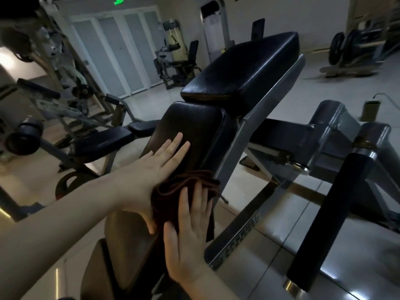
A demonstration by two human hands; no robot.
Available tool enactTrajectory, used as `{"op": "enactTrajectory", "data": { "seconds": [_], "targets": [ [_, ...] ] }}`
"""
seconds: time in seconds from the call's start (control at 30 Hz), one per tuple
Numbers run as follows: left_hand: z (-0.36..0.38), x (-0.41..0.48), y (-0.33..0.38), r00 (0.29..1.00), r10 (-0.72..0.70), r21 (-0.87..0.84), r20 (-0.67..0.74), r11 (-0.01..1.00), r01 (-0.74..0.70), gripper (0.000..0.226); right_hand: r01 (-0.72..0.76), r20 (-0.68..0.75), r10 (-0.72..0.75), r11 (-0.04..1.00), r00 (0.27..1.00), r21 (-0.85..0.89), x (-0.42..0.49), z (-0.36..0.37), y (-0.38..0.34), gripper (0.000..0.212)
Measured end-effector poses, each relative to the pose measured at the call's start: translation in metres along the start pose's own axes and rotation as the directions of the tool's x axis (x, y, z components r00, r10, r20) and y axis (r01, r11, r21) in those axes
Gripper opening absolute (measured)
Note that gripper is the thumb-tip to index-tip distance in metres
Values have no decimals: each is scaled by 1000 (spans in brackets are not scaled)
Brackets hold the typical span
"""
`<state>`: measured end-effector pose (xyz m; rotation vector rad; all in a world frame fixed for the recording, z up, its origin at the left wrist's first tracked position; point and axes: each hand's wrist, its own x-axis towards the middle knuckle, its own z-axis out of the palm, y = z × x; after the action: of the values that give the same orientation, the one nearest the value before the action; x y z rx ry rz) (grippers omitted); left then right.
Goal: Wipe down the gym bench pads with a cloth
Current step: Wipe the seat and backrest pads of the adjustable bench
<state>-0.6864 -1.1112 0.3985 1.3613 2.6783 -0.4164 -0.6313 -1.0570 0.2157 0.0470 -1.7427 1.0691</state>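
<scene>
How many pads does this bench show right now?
3. The top pad farthest away; the middle pad under the left hand; the near pad at the bottom, left of the right hand pressing the cloth. More may be hidden below.

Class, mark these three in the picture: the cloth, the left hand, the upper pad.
cloth (171,191): head view, bunched folds.
left hand (148,173): head view, back of hand.
upper pad (244,68): head view, centre of top face.

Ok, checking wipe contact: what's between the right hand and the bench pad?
A bunched dark brown cloth, pressed under the right hand's straight fingers against the bench pad, as the head view shows.
</scene>
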Motion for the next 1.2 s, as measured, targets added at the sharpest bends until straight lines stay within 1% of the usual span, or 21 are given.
{"op": "enactTrajectory", "data": {
  "seconds": [0.03, 0.1, 0.2, 0.3, 0.37, 0.43, 0.5, 0.63, 0.7, 0.77, 0.83, 0.93, 1.03, 1.13, 1.2],
  "targets": [
    [2, 1, -2, 999, -34, 8, 27, 999, 34, 161, 6, -3, -6, 1000, 1000, -3, 9, -4, 4, 56],
    [3, 1, -3, 994, -85, 69, 73, 994, 80, 168, -3, -22, 3, 1000, 1000, 29, 43, -14, 10, 56],
    [8, -2, 1, 992, -108, 164, 65, 982, 96, 168, -53, -87, 59, 996, 994, 69, 101, -30, 12, 60],
    [8, -1, 1, 990, -123, 162, 70, 981, 110, 168, -113, -142, 126, 989, 982, 94, 141, -40, 17, 62],
    [9, 0, 1, 990, -122, 175, 73, 979, 108, 168, -155, -163, 175, 980, 971, 126, 141, -37, 13, 64],
    [10, 0, 1, 990, -123, 169, 62, 979, 111, 168, -205, -160, 232, 964, 960, 167, 124, -30, 7, 66],
    [11, 0, 1, 992, -116, 154, 54, 982, 106, 169, -218, -134, 241, 962, 961, 164, 92, -21, -2, 66],
    [11, -1, -2, 995, -98, 99, 34, 991, 95, 167, -171, -30, 174, 982, 984, 84, 0, 4, -19, 69],
    [13, -1, -5, 996, -88, 94, 19, 992, 86, 161, -127, -5, 127, 991, 992, 28, -40, 17, -24, 64],
    [15, -1, -7, 996, -92, 103, -12, 990, 93, 152, -94, 21, 94, 995, 995, 13, -61, 21, -25, 58],
    [17, -1, -8, 995, -90, 116, -33, 989, 93, 148, -86, 34, 86, 996, 996, 9, -63, 21, -23, 57],
    [16, -3, -6, 995, -99, 118, -10, 988, 100, 157, -55, 29, 55, 998, 998, 13, -41, 15, -18, 61],
    [14, -6, 0, 990, -140, 126, 16, 983, 137, 166, -45, -23, 46, 999, 999, 28, 16, 1, -9, 66],
    [15, -6, 3, 986, -167, 200, 29, 967, 158, 167, -121, -118, 127, 991, 985, 64, 84, -16, -2, 64],
    [16, -6, 2, 987, -161, 202, 26, 967, 153, 169, -148, -171, 158, 986, 972, 72, 110, -21, 1, 64]
  ]
}}
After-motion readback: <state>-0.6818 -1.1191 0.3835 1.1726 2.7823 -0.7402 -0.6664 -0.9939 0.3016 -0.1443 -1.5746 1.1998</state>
